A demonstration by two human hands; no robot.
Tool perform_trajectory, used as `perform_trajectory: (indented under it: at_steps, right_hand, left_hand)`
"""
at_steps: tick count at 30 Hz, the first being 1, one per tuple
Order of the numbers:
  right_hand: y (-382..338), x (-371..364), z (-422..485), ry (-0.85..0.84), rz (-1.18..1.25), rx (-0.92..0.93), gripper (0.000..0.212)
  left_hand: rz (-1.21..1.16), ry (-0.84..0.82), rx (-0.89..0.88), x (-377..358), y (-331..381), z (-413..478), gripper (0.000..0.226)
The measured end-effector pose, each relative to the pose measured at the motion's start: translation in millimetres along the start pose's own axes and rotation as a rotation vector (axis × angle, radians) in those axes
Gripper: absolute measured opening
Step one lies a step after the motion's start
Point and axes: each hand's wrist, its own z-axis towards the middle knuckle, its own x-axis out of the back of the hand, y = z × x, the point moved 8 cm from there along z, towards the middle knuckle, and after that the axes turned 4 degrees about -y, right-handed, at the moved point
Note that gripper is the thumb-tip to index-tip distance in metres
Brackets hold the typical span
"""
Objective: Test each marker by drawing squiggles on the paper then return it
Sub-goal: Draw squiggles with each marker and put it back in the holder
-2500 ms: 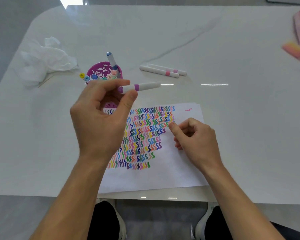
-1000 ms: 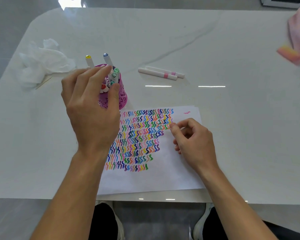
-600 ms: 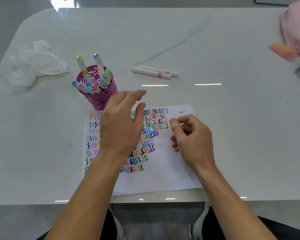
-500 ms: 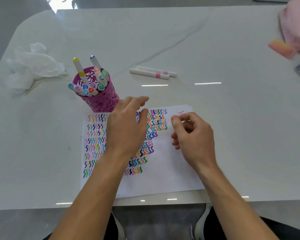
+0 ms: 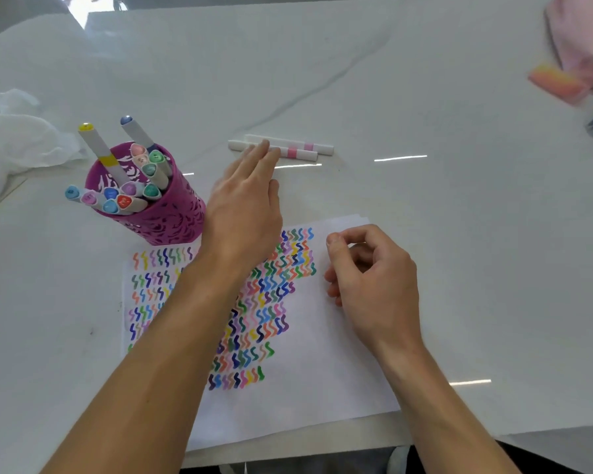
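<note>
A white sheet of paper (image 5: 305, 381) covered with rows of coloured squiggles lies at the table's near edge. A purple cut-out cup (image 5: 165, 213) holding several capped markers stands just beyond its left corner. Two white markers with pink bands (image 5: 295, 149) lie side by side farther back. My left hand (image 5: 243, 206) reaches over the paper with straight fingers, its fingertips at the left end of those two markers, holding nothing. My right hand (image 5: 374, 285) rests on the paper's right part, fingers loosely curled, nothing visible in it.
A crumpled white tissue (image 5: 18, 145) lies at the far left of the white marble table (image 5: 425, 217). A pink cloth (image 5: 586, 39) and an orange-pink block (image 5: 557, 84) sit at the far right corner. My knees show below the table edge.
My left hand put the purple-banded marker into the cup, let go, then swept right and forward to the two markers lying on the table. My right hand has stayed on the paper.
</note>
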Motion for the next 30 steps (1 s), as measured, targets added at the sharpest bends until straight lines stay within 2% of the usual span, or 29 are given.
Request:
perform_trajectory:
  at_steps: [5, 11, 18, 21, 25, 30]
  right_hand:
    - [0, 0, 0, 0.018, 0.011, 0.013, 0.017]
    - [2, -3, -1, 0.001, 0.016, 0.010, 0.016]
    - [3, -3, -3, -0.006, 0.009, 0.009, 0.014]
    - [3, -4, -4, -0.003, 0.003, 0.019, 0.014]
    - [3, -5, -5, -0.005, -0.010, 0.028, 0.014]
    - [-8, -7, -11, -0.035, -0.047, 0.077, 0.013]
  left_hand:
    - [0.032, 0.011, -0.045, -9, -6, 13, 0.044]
    - [0.093, 0.163, -0.047, -2, -5, 11, 0.035]
    - [0.054, 0.213, -0.028, 7, -2, 4, 0.011]
    - [0.017, 0.187, -0.043, 7, -3, 0, 0.012]
    - [-0.013, 0.162, -0.078, 10, -4, -9, 0.025]
    - [-0.098, 0.206, -0.098, 32, 7, -29, 0.020]
